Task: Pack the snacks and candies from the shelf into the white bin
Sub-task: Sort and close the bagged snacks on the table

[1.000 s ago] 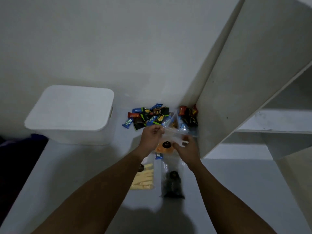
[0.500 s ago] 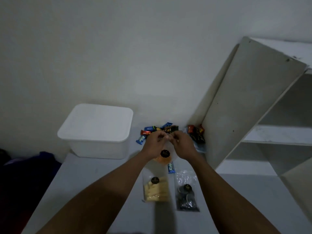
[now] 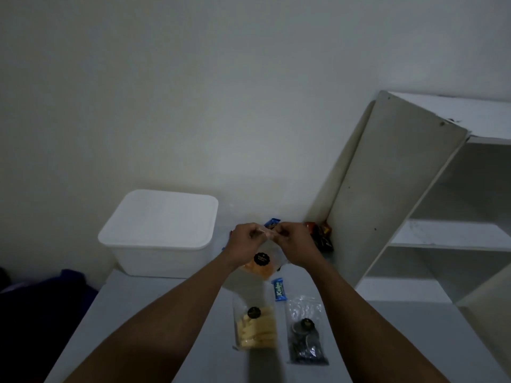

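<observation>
Orange snacks fill the clear bag [image 3: 258, 268], which hangs with its long axis running 12 to 6. The curled fingers of the left hand [image 3: 246, 241] and right hand [image 3: 293, 244] pinch its top edge. Its round black label is unreadable. At its 5 o'clock a blue bar [image 3: 279, 289] reading "Kalpa" lies lengthwise on the worktop [image 3: 166, 327]. The white bin [image 3: 160, 230] stands at 9 o'clock.

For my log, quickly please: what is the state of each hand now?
Left hand: closed, pinches the top edge of the clear bag of orange snacks.
Right hand: closed, pinches the same top edge.
</observation>
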{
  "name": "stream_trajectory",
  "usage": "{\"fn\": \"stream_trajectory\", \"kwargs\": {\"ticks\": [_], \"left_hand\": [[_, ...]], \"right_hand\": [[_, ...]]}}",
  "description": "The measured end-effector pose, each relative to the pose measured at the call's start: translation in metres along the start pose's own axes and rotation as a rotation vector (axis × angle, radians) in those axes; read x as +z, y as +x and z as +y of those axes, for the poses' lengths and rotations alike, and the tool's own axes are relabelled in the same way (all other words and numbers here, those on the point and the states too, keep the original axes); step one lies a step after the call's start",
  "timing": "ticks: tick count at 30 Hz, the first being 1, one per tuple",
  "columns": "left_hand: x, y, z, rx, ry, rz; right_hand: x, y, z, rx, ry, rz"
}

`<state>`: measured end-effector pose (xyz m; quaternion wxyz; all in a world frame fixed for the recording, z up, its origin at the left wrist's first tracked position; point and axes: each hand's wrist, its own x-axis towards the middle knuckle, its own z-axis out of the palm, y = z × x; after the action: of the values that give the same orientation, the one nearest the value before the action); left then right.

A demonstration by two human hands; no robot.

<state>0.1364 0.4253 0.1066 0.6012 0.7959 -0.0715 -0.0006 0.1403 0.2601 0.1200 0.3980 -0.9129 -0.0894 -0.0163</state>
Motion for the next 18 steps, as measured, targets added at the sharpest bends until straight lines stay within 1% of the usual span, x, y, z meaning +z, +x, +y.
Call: {"fn": "stream_trajectory", "kwargs": {"ticks": [2, 5, 7, 12, 18], "left_hand": [[-0.002, 0.001, -0.004, -0.011, 0.013, 0.003], [0.000, -0.001, -0.003, -0.035, 0.001, 0.016], [0.005, -0.002, -0.001, -0.030, 0.026, 0.029], [0.011, -0.006, 0.003, -0.013, 0.057, 0.032], [0.011, 0.001, 0.003, -0.068, 0.024, -0.007]], "right_hand": [[-0.002, -0.001, -0.003, -0.003, 0.017, -0.034], [-0.006, -0.002, -0.004, -0.005, -0.019, -0.082], [-0.009, -0.005, -0.001, -0.006, -0.023, -0.083], [-0.014, -0.017, 0.016, 0.014, 0.063, -0.064], [-0.028, -0.020, 0.031, 0.051, 0.028, -0.068]]}}
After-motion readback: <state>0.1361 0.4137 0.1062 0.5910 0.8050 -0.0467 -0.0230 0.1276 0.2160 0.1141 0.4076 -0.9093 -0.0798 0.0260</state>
